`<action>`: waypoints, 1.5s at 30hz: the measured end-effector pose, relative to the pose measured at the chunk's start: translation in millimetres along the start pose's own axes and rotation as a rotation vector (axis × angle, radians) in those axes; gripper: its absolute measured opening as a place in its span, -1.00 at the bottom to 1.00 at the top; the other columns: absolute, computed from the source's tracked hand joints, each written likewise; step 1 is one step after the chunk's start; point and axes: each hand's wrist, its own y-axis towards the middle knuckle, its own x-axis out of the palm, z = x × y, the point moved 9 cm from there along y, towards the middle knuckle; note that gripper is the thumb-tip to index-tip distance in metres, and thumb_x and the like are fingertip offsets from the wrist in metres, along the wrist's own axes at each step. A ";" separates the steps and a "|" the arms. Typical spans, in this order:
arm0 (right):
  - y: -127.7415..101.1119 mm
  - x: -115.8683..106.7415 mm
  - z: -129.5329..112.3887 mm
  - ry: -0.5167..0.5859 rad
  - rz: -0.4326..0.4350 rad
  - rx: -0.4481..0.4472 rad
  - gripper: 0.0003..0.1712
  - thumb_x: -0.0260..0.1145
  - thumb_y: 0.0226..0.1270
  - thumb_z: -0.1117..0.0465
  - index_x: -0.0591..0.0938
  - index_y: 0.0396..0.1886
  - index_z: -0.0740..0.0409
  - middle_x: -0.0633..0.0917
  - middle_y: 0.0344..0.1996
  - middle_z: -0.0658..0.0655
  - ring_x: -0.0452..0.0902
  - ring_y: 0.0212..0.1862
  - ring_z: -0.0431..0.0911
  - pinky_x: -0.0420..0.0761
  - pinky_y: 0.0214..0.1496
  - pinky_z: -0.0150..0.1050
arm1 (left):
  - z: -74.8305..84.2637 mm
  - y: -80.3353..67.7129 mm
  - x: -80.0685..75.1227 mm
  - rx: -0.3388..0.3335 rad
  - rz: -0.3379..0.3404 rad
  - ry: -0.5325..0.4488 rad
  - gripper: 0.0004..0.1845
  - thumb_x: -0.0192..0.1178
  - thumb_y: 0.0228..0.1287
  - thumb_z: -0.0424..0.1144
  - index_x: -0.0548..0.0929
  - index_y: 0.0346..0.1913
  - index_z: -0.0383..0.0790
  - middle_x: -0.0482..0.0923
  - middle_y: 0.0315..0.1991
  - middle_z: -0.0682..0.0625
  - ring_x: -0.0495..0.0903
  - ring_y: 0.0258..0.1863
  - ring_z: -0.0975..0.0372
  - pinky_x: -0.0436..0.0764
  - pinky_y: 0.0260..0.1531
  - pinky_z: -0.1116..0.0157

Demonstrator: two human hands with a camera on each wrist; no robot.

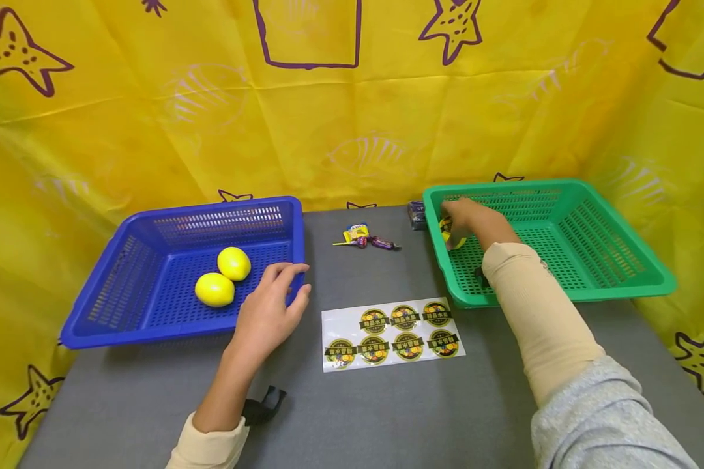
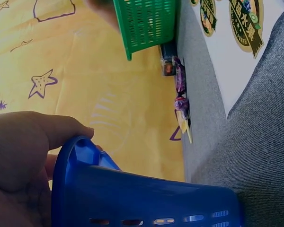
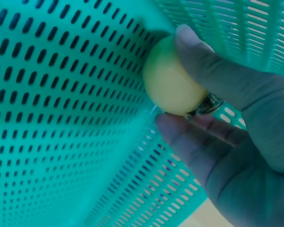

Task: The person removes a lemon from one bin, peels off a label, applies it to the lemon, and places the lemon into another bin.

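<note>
So the right hand (image 1: 466,221) is down inside the green basket (image 1: 616,286), near its left wall, with the fingers (image 3: 213,71) curled round a lemon (image 3: 168,82) – the right wrist view shows a sticker edge peeking out under the thumb, so this one looks labelled. The left hand (image 1: 266,312) rests on the near right corner of the blue basket (image 1: 94,319), fingers draped loosely over the rim and holding nothing. Two more lemons (image 1: 224,277) sit touching each other inside the blue basket, and I can't see stickers on them from here. The sticker sheet (image 1: 393,333) lies on the tabletop (image 1: 387,417) between the two baskets, seven labels on it with one corner spot bare. My read: one lemon done, two left. Some candies (image 1: 364,238) lie behind the sheet.
</note>
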 end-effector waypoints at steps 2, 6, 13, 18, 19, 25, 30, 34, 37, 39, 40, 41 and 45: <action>-1.7 -0.7 -1.7 -0.004 -0.001 -0.008 -0.18 0.59 0.09 0.29 0.39 0.30 0.40 0.49 0.14 0.43 0.38 0.19 0.31 0.46 0.15 0.20 | -0.9 0.6 0.1 0.007 -0.020 -0.022 -0.56 0.19 0.45 -0.10 0.55 0.31 -0.09 0.39 0.29 -0.21 0.59 0.04 -0.05 0.60 -0.06 -0.12; -9.0 -7.3 -7.5 -0.008 -0.010 -0.045 -0.20 0.53 0.17 0.25 0.37 0.33 0.40 0.45 0.22 0.46 0.35 0.24 0.34 0.46 0.16 0.22 | -8.7 3.5 -8.1 0.021 -0.037 -0.076 -0.53 0.20 0.45 -0.11 0.52 0.33 -0.19 0.31 0.36 -0.27 0.42 0.26 -0.16 0.41 0.17 -0.23; -46.0 -25.4 -30.3 -0.037 -0.048 -0.140 -0.34 0.34 0.41 0.14 0.39 0.35 0.40 0.43 0.29 0.46 0.39 0.24 0.34 0.46 0.16 0.23 | -64.4 11.4 -43.5 -0.092 -0.022 0.031 -0.47 0.25 0.39 -0.20 0.44 0.34 -0.32 0.21 0.35 -0.46 0.27 0.25 -0.37 0.29 0.18 -0.30; -94.2 -12.5 -58.7 -0.020 -0.069 -0.188 -0.31 0.31 0.43 -0.01 0.42 0.35 0.36 0.51 0.24 0.41 0.46 0.21 0.29 0.46 0.18 0.21 | -120.4 15.1 -48.1 -0.244 -0.207 0.110 -0.24 0.29 0.32 -0.04 0.29 0.38 -0.48 0.14 0.30 -0.58 0.30 0.13 -0.42 0.36 0.06 -0.33; -103.6 -6.3 -63.2 -0.014 -0.066 -0.188 -0.28 0.31 0.43 -0.03 0.40 0.37 0.35 0.52 0.24 0.40 0.47 0.21 0.28 0.45 0.19 0.21 | -127.3 15.4 -46.9 -0.252 -0.248 0.116 -0.20 0.30 0.30 -0.02 0.28 0.37 -0.52 0.19 0.26 -0.58 0.34 0.09 -0.40 0.39 0.03 -0.31; -141.7 31.1 -73.0 0.064 0.037 -0.174 -0.07 0.34 0.40 -0.01 0.15 0.55 0.35 0.39 0.38 0.40 0.32 0.35 0.32 0.34 0.31 0.24 | -139.5 19.7 -43.2 -0.202 -0.331 0.146 -0.25 0.38 0.20 -0.13 0.35 0.28 -0.57 0.42 0.04 -0.53 0.42 -0.05 -0.27 0.43 -0.05 -0.23; -152.5 48.3 -65.9 0.152 0.184 -0.197 0.02 0.42 0.33 0.17 0.04 0.60 0.24 0.34 0.42 0.39 0.19 0.42 0.36 0.25 0.35 0.29 | -139.6 23.6 -39.2 -0.176 -0.338 0.140 -0.25 0.48 0.07 -0.20 0.39 0.24 -0.50 0.39 0.00 -0.50 0.38 -0.05 -0.25 0.43 -0.06 -0.21; -153.3 54.7 -60.7 0.188 0.248 -0.211 0.04 0.44 0.31 0.17 0.04 0.62 0.16 0.33 0.43 0.36 0.16 0.43 0.35 0.25 0.34 0.31 | -140.5 24.2 -37.9 -0.159 -0.332 0.161 -0.24 0.55 -0.02 -0.18 0.43 0.19 -0.46 0.44 -0.06 -0.46 0.42 -0.11 -0.23 0.45 -0.14 -0.17; -152.4 56.7 -58.8 0.195 0.272 -0.218 0.04 0.44 0.32 0.08 0.05 0.62 0.12 0.33 0.44 0.34 0.17 0.44 0.33 0.29 0.31 0.32 | -136.9 23.3 -42.2 -0.147 -0.295 0.177 -0.26 0.54 -0.03 -0.17 0.47 0.19 -0.43 0.47 -0.06 -0.45 0.44 -0.13 -0.22 0.46 -0.19 -0.16; -152.1 57.1 -58.3 0.191 0.288 -0.218 0.03 0.43 0.33 0.04 0.06 0.62 0.11 0.33 0.43 0.36 0.21 0.42 0.32 0.35 0.26 0.32 | -130.1 22.4 -47.5 -0.138 -0.252 0.175 -0.28 0.51 -0.01 -0.16 0.48 0.20 -0.40 0.47 -0.04 -0.45 0.44 -0.13 -0.22 0.45 -0.22 -0.16; -152.0 57.1 -57.8 0.185 0.295 -0.214 0.03 0.43 0.34 0.03 0.06 0.62 0.11 0.33 0.43 0.38 0.22 0.42 0.32 0.37 0.24 0.33 | -125.5 22.0 -50.7 -0.131 -0.226 0.172 -0.29 0.49 0.00 -0.16 0.48 0.21 -0.39 0.47 -0.03 -0.45 0.44 -0.12 -0.21 0.45 -0.23 -0.15; -152.0 57.2 -57.0 0.183 0.302 -0.206 0.02 0.42 0.34 0.02 0.07 0.62 0.10 0.33 0.42 0.39 0.22 0.41 0.32 0.37 0.23 0.34 | -119.8 21.6 -54.0 -0.124 -0.199 0.166 -0.29 0.47 0.02 -0.16 0.47 0.22 -0.37 0.47 -0.02 -0.45 0.44 -0.12 -0.21 0.44 -0.24 -0.14; -151.8 56.9 -55.5 0.159 0.329 -0.185 0.02 0.42 0.33 -0.02 0.08 0.62 0.08 0.36 0.38 0.45 0.30 0.36 0.33 0.43 0.16 0.34 | -89.0 18.9 -68.1 -0.094 -0.082 0.123 -0.31 0.42 0.05 -0.17 0.46 0.27 -0.29 0.45 0.06 -0.43 0.45 -0.11 -0.19 0.45 -0.27 -0.11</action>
